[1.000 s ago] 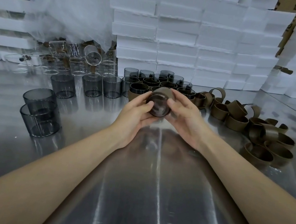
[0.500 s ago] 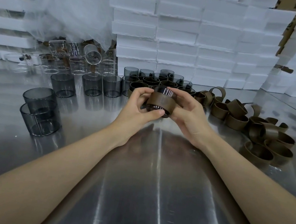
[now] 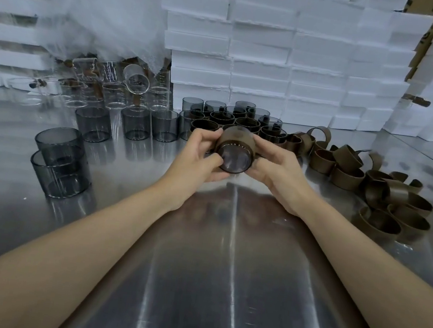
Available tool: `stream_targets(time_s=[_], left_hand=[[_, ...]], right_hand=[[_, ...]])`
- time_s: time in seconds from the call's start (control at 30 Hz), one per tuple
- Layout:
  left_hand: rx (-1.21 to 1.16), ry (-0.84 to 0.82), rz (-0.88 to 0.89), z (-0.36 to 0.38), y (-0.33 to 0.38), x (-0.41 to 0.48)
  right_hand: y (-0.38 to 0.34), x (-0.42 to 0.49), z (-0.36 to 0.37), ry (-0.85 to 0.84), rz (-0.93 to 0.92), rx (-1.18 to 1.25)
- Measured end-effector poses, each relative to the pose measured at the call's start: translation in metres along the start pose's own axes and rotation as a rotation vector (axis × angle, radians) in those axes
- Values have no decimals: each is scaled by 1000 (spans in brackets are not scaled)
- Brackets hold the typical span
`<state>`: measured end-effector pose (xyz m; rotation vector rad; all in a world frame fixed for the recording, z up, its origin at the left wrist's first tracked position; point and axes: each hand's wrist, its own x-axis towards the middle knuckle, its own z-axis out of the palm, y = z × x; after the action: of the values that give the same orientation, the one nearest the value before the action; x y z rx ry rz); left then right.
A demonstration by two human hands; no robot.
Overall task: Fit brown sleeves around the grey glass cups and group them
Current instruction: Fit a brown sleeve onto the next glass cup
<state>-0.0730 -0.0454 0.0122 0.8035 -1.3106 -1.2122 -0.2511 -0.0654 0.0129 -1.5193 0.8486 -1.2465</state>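
Both clamped round sleeved cup [image 3: 234,154]: left hand [image 3: 200,160], right hand [image 3: 277,172]; loose sleeves [image 3: 345,178] right, grey cups [image 3: 135,123] left.

Two long forearms, bare and uncovered all the way down to the view's lower corners. Bare wrists, a bare left grip [image 3: 199,159] and a bare right grip [image 3: 277,172]. Nails too small to judge.
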Motion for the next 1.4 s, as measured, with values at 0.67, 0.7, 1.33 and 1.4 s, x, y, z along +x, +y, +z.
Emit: stream_targets(time_s=[0.67, 0.7, 1.33, 1.4], left_hand=[[15, 42, -49, 3, 5, 0], [5, 41, -31, 3, 5, 0], [183, -30, 217, 1, -3, 1], [187, -37, 229, 0, -3, 1]], right_hand=[[-5, -2, -2, -122, 17, 85], [-5, -2, -1, -120, 4, 94], [6, -1, 14, 56, -254, -198], [6, 1, 13, 59, -236, -194]])
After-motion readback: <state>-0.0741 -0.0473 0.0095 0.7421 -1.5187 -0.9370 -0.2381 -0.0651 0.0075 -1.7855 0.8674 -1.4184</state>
